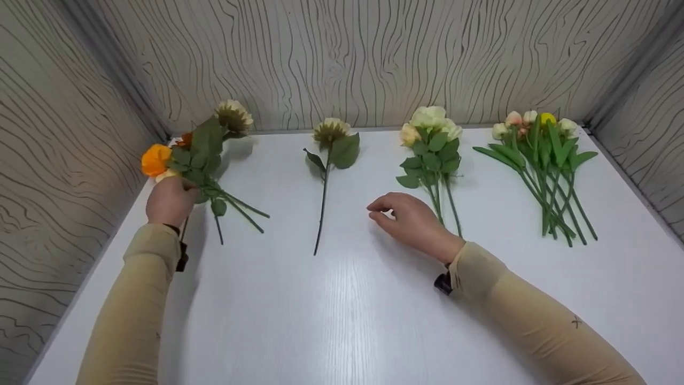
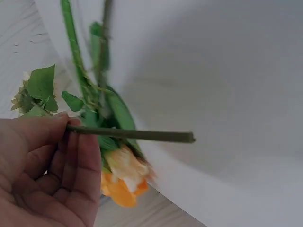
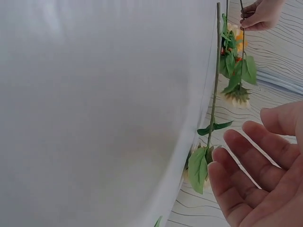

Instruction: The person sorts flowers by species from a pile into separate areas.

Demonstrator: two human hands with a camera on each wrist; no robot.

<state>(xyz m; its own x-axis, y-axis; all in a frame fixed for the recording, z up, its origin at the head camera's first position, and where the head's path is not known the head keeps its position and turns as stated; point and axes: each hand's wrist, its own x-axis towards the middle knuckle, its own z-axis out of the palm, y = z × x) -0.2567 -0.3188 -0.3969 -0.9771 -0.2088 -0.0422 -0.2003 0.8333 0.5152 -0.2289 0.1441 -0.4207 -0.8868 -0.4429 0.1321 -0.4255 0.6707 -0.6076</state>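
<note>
My left hand (image 1: 170, 202) pinches the stem of a long-stemmed cream flower (image 1: 233, 117) between thumb and fingers, with the head pointing to the back wall. In the left wrist view the cut end of that stem (image 2: 156, 136) juts out past the fingers. Beneath it on the table lie orange and pale roses (image 1: 156, 160), partly covered by the hand and the held flower's leaf. My right hand (image 1: 414, 224) hovers over the table with loosely bent fingers and holds nothing. Between the hands lies a second cream flower (image 1: 332, 133), its single dark stem toward me.
Beyond the right hand lies a bunch of pale roses (image 1: 428, 117), its stems partly hidden by the hand. Farther right is a bunch of tulips (image 1: 550, 149) in white, pink and yellow with crossed stems. Wood-patterned walls (image 1: 342, 64) enclose the white table (image 1: 342, 321).
</note>
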